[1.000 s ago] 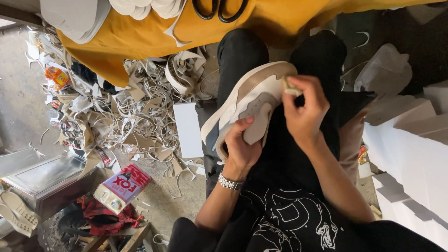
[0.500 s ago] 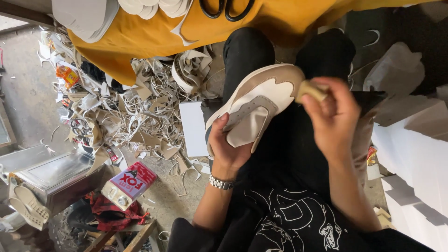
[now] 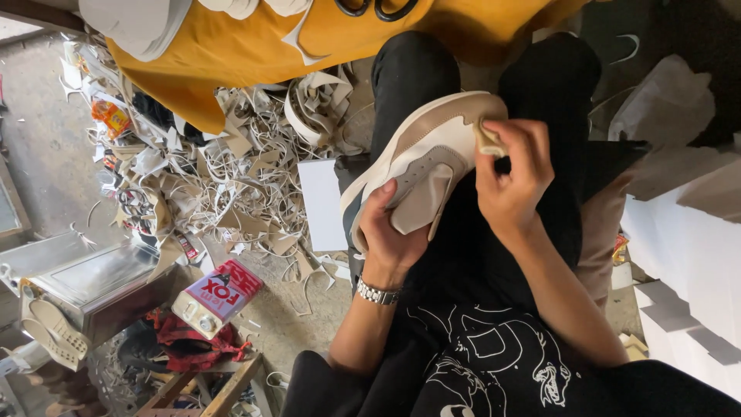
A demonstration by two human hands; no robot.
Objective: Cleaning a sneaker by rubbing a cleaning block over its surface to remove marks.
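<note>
sneaker upper [image 3: 428, 158], white with beige and tan panels, lies across the person's lap on black trousers [image 3: 478, 262], heel end nearest the body and toe pointing away. left hand [image 3: 388, 232], with a metal wristwatch [image 3: 377, 293] on the wrist, clamps around the heel end, thumb on top beside the beige tongue flap. right hand [image 3: 511, 181] pinches a small tan block [image 3: 488, 141] between thumb and fingers and presses it against the tan toe panel; the two hands stay apart, one at each end of the shoe. on the floor to the left sit a red and white tin can [image 3: 218, 296] and a metal box [image 3: 93, 289]. farther off spreads a heap of pale leather offcuts [image 3: 231, 177]. beyond it hangs a yellow cloth [image 3: 309, 42] carrying black scissors [image 3: 376, 8]. white foam blocks [image 3: 687, 255] stand on the right.
</note>
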